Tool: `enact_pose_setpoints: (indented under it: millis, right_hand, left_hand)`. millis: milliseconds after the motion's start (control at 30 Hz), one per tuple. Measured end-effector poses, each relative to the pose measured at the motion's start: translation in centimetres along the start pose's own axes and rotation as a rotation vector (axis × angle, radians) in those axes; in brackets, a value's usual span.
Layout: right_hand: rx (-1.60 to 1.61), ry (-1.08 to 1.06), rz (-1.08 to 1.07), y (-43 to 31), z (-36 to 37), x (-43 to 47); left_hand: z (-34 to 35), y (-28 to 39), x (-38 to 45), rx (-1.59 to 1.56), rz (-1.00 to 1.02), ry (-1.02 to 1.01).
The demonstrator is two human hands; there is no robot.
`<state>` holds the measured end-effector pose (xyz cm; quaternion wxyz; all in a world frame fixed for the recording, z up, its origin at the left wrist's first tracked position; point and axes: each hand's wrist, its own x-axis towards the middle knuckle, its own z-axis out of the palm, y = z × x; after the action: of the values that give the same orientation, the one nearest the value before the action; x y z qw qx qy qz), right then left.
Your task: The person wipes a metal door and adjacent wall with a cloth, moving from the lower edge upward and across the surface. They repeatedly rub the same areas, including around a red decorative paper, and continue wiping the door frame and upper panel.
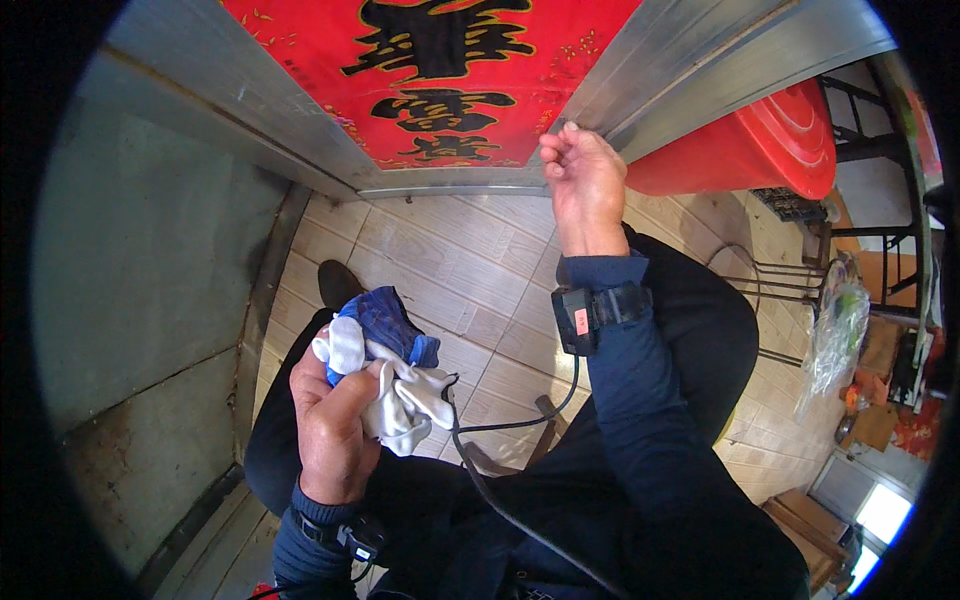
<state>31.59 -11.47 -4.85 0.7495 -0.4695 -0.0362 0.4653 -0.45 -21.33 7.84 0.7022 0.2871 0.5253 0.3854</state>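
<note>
My left hand (334, 412) grips a bunched pair of work gloves, white knit fabric (409, 405) with a blue coated part (379, 319), above my lap. Some of the glove fingers stick out past my thumb. My right hand (589, 184) is raised, palm side up, with its fingers loosely curled. It appears in front of the lower right corner of a red paper banner (442, 127) that bears black writing on a metal door. Whether the fingertips touch the door or pinch something small cannot be made out.
A grey metal panel (150, 247) stands to the left. On the right are a red plastic tub (720, 142), a black metal frame (862, 150), metal rods (780, 277) and a clear plastic bag (836, 352). A black cable (487, 495) crosses my lap above the tiled floor (450, 262).
</note>
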Motion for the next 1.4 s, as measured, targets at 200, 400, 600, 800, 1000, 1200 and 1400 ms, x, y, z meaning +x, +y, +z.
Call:
enact_pose_setpoints:
  millis: [200, 400, 600, 800, 1000, 1200, 1400]
  right_hand:
    - [-0.303, 0.142, -0.027, 1.9, -1.3, 0.3]
    - [-0.167, 0.066, -0.088, 1.8, -0.8, -1.0]
    - [-0.060, 0.086, -0.037, -0.2, 1.5, -1.5]
    - [-0.046, 0.129, -0.028, -0.8, 2.2, -1.2]
    - [0.074, 0.072, 0.024, -1.1, 1.7, -0.5]
    - [0.037, 0.096, -0.043, -1.8, 0.7, -1.0]
    - [-0.429, 0.109, -0.412, 0.1, 1.0, -1.7]
  left_hand:
    - [0.1, 0.1, 0.0, 0.009, -0.003, 0.005]
    - [-0.2, 0.2, -0.3, 0.001, -0.009, 0.002]
    - [-0.5, 0.3, -0.1, -0.003, -0.014, -0.018]
    - [-0.3, 0.3, -0.2, 0.012, -0.020, 0.003]
    - [-0.3, 0.3, -0.3, 0.017, -0.037, -0.010]
    - [-0.2, 0.1, -0.3, 0.013, -0.013, -0.011]
    - [-0.6, 0.1, -0.3, -0.016, -0.002, -0.039]
